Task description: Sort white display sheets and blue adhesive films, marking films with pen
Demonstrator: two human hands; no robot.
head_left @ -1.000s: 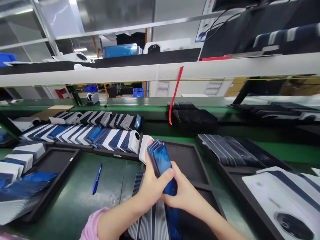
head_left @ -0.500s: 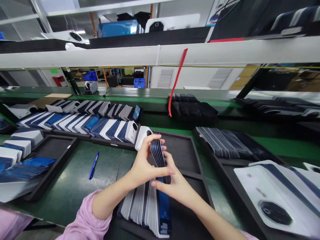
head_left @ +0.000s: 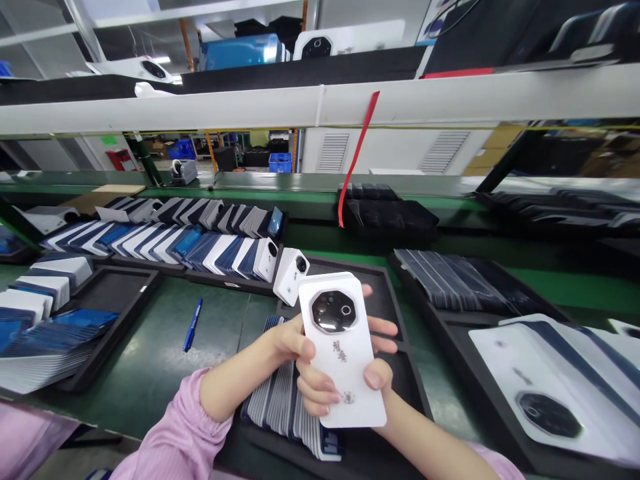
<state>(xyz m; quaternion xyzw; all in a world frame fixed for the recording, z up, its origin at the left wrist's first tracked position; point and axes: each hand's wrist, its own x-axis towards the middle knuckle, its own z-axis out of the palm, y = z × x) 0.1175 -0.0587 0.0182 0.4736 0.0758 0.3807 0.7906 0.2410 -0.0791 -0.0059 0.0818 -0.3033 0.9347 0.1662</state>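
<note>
Both hands hold a stack of white phone back covers (head_left: 342,347) upright, its white face with a dark octagonal camera ring turned toward me. My left hand (head_left: 287,343) grips the stack's left edge, thumb across the front. My right hand (head_left: 373,373) wraps it from behind and below, fingers showing on the right side and thumb on the lower front. Below the hands a row of similar covers (head_left: 285,407) stands on edge in a black tray (head_left: 385,297). One white cover (head_left: 290,275) leans at that tray's far left corner.
Long rows of blue and white covers (head_left: 165,243) fill black trays at the back left. A blue pen (head_left: 192,325) lies on the green table. More trays with dark covers (head_left: 455,283) and large white covers (head_left: 555,387) sit at the right. A red strap (head_left: 356,157) hangs from the white rail.
The stack was held edge-on with its blue side showing; it has been turned so the white camera face points at me, and both hands have shifted lower and nearer.
</note>
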